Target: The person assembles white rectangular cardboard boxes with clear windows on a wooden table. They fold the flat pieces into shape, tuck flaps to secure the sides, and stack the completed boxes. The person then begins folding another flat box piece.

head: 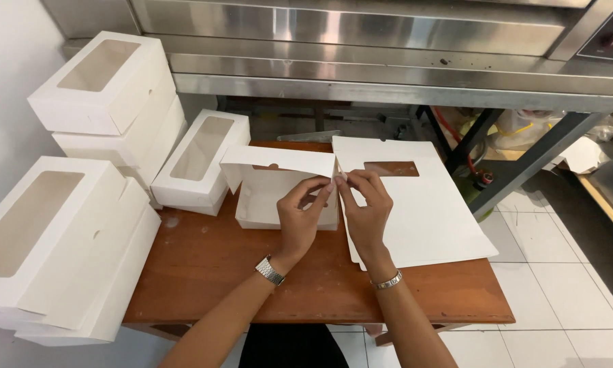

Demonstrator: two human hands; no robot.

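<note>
A big steel oven front (361, 41) is seen way beyond the fingertips, with white tiled floor (558, 272) off to the right of them. Closer in, a brown wooden table (252, 272) is spread under both hands. Finished white window boxes (68, 225) are stacked well to the left of the fingers, and one more window box (201, 160) is parked just left of the work. A pile of flat white box blanks (422, 211) is lying just right of the fingers, under the right hand (364, 204). The half-folded box (272, 194) is sat right in front of and below the fingertips, long axis running left to right, its lid flap lifted. Its right end corner is being pinched shut between the fingertips of both hands, so both are closed on card there. The left hand (300, 215) is curled against the box's front wall and looks a touch nearer its body; the right only meets it at that corner.
</note>
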